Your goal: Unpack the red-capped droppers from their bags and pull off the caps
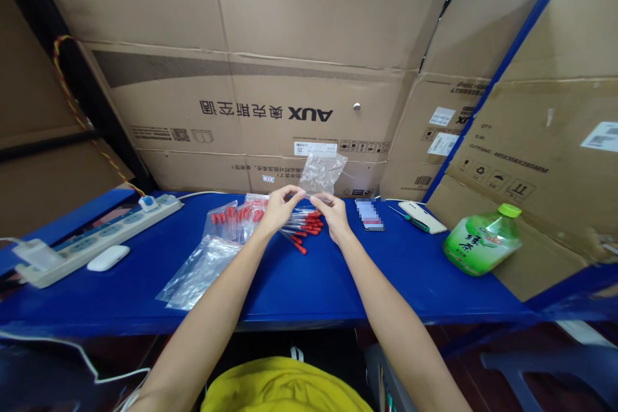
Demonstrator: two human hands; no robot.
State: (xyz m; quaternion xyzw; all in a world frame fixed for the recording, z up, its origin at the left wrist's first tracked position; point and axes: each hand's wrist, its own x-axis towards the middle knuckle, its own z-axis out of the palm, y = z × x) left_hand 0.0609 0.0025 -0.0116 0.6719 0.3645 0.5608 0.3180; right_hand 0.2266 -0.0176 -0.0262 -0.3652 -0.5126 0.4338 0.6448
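My left hand [279, 208] and my right hand [334, 214] pinch the near edge of a clear plastic bag [322, 172] between thumbs and fingers. The bag is raised over the table and points away from me, against the cardboard behind. Just below my hands lies a loose pile of red-handled screwdrivers [309, 226] with thin metal shafts, partly hidden by my fingers. Left of my left hand, clear bags with red-handled pieces inside [230, 214] lie flat. Nearer to me is a stack of flat clear bags [205, 270].
A white power strip [111, 232] and a white case [109, 258] are on the left. To the right lie a phone [369, 215], a green-handled screwdriver [416, 224], a cream-coloured flat object [427, 215] and a green bottle [483, 241]. Cardboard [270, 84] walls the blue table's back.
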